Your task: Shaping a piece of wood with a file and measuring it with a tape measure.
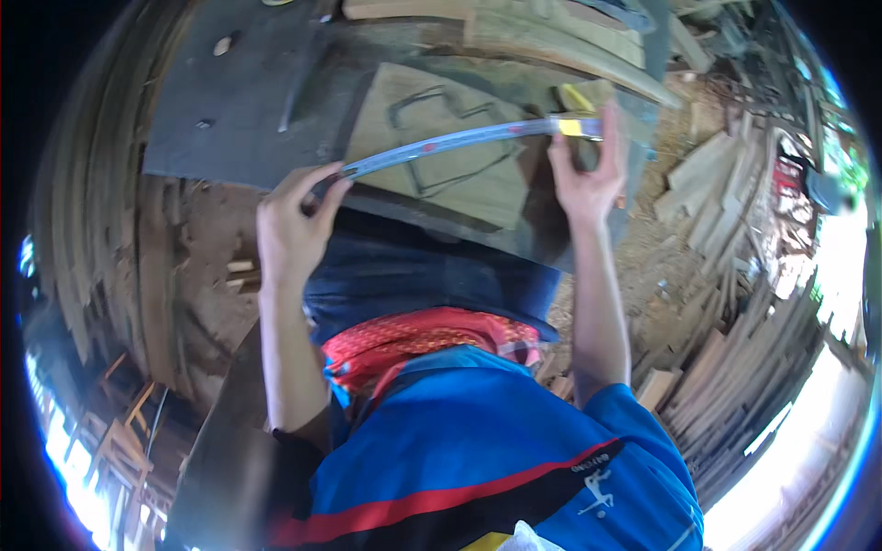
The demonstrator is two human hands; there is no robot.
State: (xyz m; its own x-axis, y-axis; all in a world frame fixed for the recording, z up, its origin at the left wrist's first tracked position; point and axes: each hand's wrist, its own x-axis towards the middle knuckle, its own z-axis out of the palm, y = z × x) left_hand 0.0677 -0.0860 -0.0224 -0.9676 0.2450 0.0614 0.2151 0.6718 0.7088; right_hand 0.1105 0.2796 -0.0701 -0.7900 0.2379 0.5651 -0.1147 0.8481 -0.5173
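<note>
A steel tape measure blade [441,146] stretches over a square wooden board [469,188] marked with a dark hand-drawn outline. My left hand [296,225] pinches the blade's end at the board's left side. My right hand [593,179] grips the tape case [577,126], silver and yellow, above the board's right side. A small yellow item [573,95] lies just beyond the case; I cannot make out what it is. The board rests on a dark, worn worktable [216,133].
Wooden planks [551,32] lie along the table's far side. Long boards [106,230] stand at the left, above some wooden chairs [129,441] at the lower left. Piles of timber offcuts [703,174] and long strips [735,386] cover the dirt floor at the right.
</note>
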